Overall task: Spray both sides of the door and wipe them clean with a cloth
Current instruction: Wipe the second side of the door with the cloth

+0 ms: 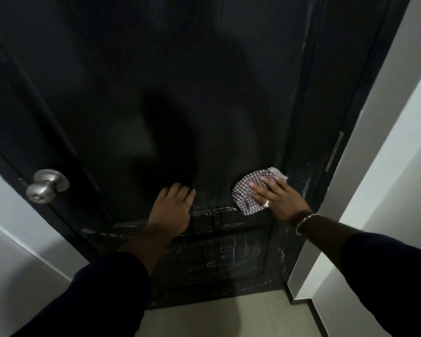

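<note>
**Head view: two hands on a dark panelled door, one pressing a checked cloth**

Head camera, looking forward and down at a dark door that fills most of the field. Landmark for all positions: the round metal doorknob at the door's left edge.

Left hand: laid flat on the door face, to the right of the doorknob and slightly lower. Its fingers are straight and close together, pointing up the door, and hold nothing. The hand rests just above the horizontal rail that separates the upper panel from the lower one.

Right hand: farther right of the doorknob than the left hand, at about the same height, near the door's hinge edge. Its fingers are straight and spread apart, pressing a checked cloth flat against the door. The cloth lies crumpled under the fingers and palm, with its edges showing above and to the left of the hand. A ring sits on one finger, and a metal bracelet circles the wrist. Both forearms wear dark sleeves.

Door surface: pale streaks and smears mark the lower panel, below and to the right of the doorknob, and the rail beside the cloth. A hinge shows on the frame, far right of the doorknob and higher. Light walls flank the door; pale floor tiles lie at its foot.
</note>
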